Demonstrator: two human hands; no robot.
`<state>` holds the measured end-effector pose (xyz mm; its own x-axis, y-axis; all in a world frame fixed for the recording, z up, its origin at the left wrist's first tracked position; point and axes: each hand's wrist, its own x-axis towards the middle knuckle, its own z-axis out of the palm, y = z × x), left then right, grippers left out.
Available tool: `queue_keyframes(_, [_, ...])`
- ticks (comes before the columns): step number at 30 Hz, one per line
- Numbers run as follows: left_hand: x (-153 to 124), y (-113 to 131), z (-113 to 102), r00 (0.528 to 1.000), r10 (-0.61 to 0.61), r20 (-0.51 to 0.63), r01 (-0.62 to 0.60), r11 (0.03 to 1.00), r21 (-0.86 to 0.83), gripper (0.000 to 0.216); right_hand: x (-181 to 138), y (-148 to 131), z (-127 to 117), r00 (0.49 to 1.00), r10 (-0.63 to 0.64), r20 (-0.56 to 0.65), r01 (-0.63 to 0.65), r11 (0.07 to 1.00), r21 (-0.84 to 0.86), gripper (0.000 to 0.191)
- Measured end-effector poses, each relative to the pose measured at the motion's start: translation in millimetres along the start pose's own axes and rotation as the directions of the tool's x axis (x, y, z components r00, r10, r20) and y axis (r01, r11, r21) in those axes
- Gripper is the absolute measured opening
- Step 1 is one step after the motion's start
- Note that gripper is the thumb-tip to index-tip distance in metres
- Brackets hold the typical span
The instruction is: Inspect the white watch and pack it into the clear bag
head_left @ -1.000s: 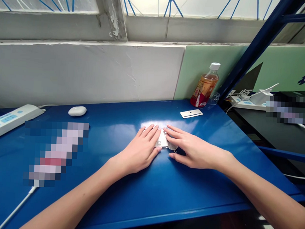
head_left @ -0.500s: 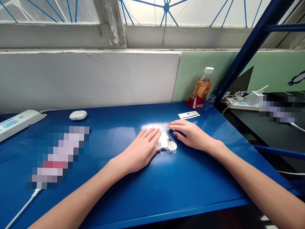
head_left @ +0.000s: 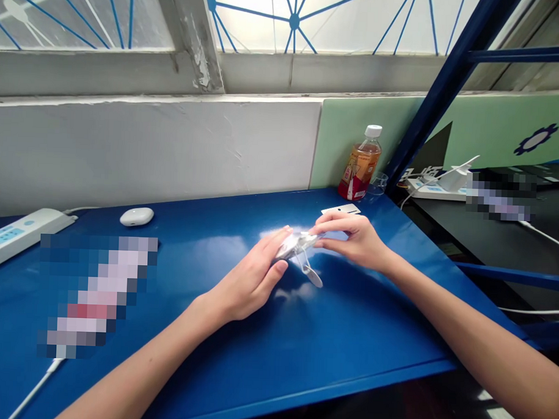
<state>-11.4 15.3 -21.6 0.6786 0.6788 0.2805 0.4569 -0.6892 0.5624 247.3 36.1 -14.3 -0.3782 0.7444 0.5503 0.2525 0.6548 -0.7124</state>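
Observation:
A small clear plastic packet (head_left: 293, 245) with something white inside is tilted up off the blue table, between my two hands. A round white tag (head_left: 312, 276) hangs from it on a thin white loop. My left hand (head_left: 254, 270) holds the packet's left side, fingers along the far side and thumb on the near side. On the right, my right hand (head_left: 347, 236) pinches the packet's edge between thumb and fingers. Glare and my fingers hide what exactly is inside.
A white card (head_left: 341, 209) lies behind my right hand. A drink bottle (head_left: 361, 166) stands by the wall near a blue metal post (head_left: 443, 96). Leftward on the table (head_left: 302, 357) are a white earbud case (head_left: 137, 217), a power strip (head_left: 26, 234) and a blurred-out item with a cable (head_left: 35, 387).
The packet has come up from lying flat under my left hand to a tilted position. My right hand has closed on its edge, and the round tag now dangles.

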Motion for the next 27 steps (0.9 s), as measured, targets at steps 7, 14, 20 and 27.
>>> queue_keyframes(7, [3, -4, 2, 0.968, -0.097, -0.230, 0.077, 0.992, -0.096, 0.046, 4, -3, -5, 0.970, 0.243, -0.009, -0.235, 0.946, 0.225, 0.012])
queue_keyframes(14, [1, -3, 6, 0.954, -0.099, -0.282, 0.084, 0.995, -0.062, 0.040, 3, 2, -3, 0.882, 0.461, 0.101, -0.465, 0.815, 0.346, 0.015])
queue_keyframes(20, [1, 2, 6, 0.974, 0.019, -0.227, 0.011, 0.992, 0.129, 0.049, 3, 5, 3, 0.866, 0.481, 0.139, -0.500, 0.809, 0.310, 0.017])
queue_keyframes(27, [2, 4, 5, 0.991, 0.131, -0.008, -0.124, 0.958, 0.257, 0.101, 0, 6, 10, 0.923, 0.366, 0.121, -0.378, 0.919, 0.110, 0.021])
